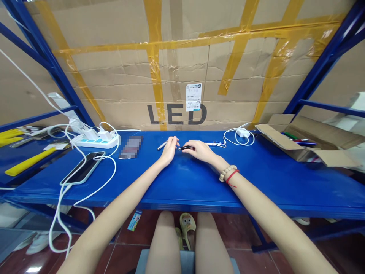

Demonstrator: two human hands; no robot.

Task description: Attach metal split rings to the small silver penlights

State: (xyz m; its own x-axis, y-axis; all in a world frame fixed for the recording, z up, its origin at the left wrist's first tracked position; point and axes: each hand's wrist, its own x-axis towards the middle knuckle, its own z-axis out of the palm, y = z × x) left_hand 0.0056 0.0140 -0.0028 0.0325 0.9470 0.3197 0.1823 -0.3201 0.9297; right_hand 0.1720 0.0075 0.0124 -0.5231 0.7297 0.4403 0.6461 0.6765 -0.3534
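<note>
Both my arms reach forward over a blue shelf top point(199, 182). My right hand point(199, 150) is closed on a short black pen-like rod point(185, 147), pinched between thumb and fingers. My left hand point(170, 146) rests beside it, fingers curled toward the rod's left end; whether it touches the rod is unclear. A silver pen-like piece point(162, 145) lies just left of my left hand. A blue pen-like piece point(212, 143) lies behind my right hand, attached to a white cable. My right wrist wears a bead bracelet and a red string.
A white power strip point(95, 140) with plugged chargers and looping white cables sits at left, by a phone point(84, 167) on charge and a dark blurred device point(130, 147). A white charger point(243, 133) and an open cardboard box point(305, 142) with pens are right. A taped cardboard wall stands behind.
</note>
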